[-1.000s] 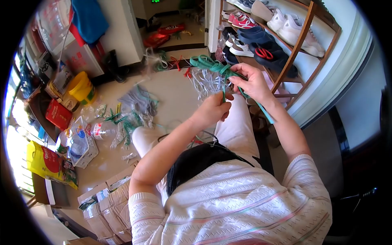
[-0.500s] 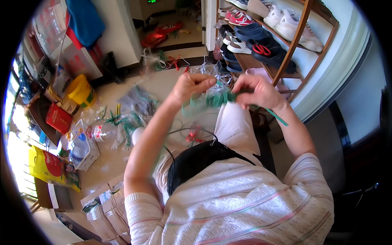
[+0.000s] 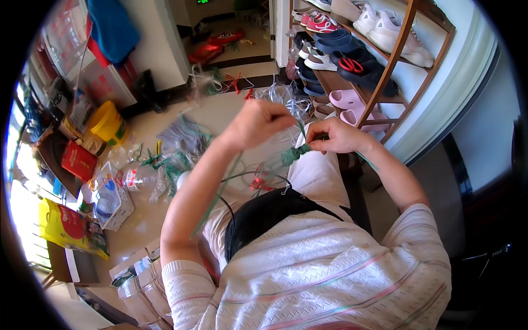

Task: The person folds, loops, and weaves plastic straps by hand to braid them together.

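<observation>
My right hand (image 3: pixel 340 136) is pinched on a dark green knotted bundle of plastic strip (image 3: pixel 294 154), held over my thigh. A loose end of the strip runs back beside my right wrist. My left hand (image 3: pixel 257 124) is closed, knuckles up, with a taut length of green strip (image 3: pixel 302 130) between it and the bundle. Another pale green length (image 3: pixel 217 198) trails blurred beside my left forearm. Transparent loops beside the bundle are too blurred to make out.
White strips (image 3: pixel 297 104) lie on the floor beyond my hands. A wooden shoe rack (image 3: pixel 379 102) stands at right. At left are a yellow bucket (image 3: pixel 110 124), a white basket (image 3: pixel 118 217), a plastic bottle (image 3: pixel 137 179) and cardboard boxes (image 3: pixel 143 294). A black bag (image 3: pixel 258 217) lies across my lap.
The wide green loops have drawn into a tighter bundle. My left hand has turned knuckles up and shifted slightly lower; my right hand has moved a little down, uncovering pink clogs on the rack.
</observation>
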The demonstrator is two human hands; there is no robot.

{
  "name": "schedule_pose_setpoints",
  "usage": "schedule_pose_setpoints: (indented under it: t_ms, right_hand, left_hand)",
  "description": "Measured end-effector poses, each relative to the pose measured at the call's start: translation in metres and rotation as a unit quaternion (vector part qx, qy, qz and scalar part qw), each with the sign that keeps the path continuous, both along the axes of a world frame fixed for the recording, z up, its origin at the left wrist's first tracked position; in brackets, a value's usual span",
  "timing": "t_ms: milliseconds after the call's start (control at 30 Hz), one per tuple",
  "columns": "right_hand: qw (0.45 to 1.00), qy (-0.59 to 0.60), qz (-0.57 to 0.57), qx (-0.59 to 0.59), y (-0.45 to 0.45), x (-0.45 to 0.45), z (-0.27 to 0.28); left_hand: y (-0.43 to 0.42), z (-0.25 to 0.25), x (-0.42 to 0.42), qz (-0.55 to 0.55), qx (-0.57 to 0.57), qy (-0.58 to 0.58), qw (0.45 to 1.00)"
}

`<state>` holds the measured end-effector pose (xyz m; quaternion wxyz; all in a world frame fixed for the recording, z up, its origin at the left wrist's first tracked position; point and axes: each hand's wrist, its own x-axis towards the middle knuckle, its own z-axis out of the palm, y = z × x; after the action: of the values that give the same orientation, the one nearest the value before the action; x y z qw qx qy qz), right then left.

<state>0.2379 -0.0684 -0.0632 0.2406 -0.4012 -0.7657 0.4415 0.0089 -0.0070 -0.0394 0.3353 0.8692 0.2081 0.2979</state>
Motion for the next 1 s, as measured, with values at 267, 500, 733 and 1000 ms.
schedule_pose_setpoints:
  t_ms: [267,500,733,1000]
  right_hand:
    - [0.944,0.324,-0.054,-0.015,-0.008,-0.008,0.043]
    - [0.909,-0.04,-0.195,0.367,0.03,-0.001,-0.003]
    - [0.997,-0.023,0.039,0.061,-0.01,-0.017,0.001]
    - [0.955,0.238,-0.148,0.096,0.004,-0.011,0.033]
  left_hand:
    - [-0.015,-0.041,0.016,-0.079,-0.305,-0.015,0.949]
    - [-0.043,-0.021,0.025,0.012,0.074,0.094,0.993]
    - [-0.002,0.006,0.009,0.005,0.14,0.116,0.983]
    - [-0.025,-0.035,0.035,-0.076,-0.338,-0.056,0.937]
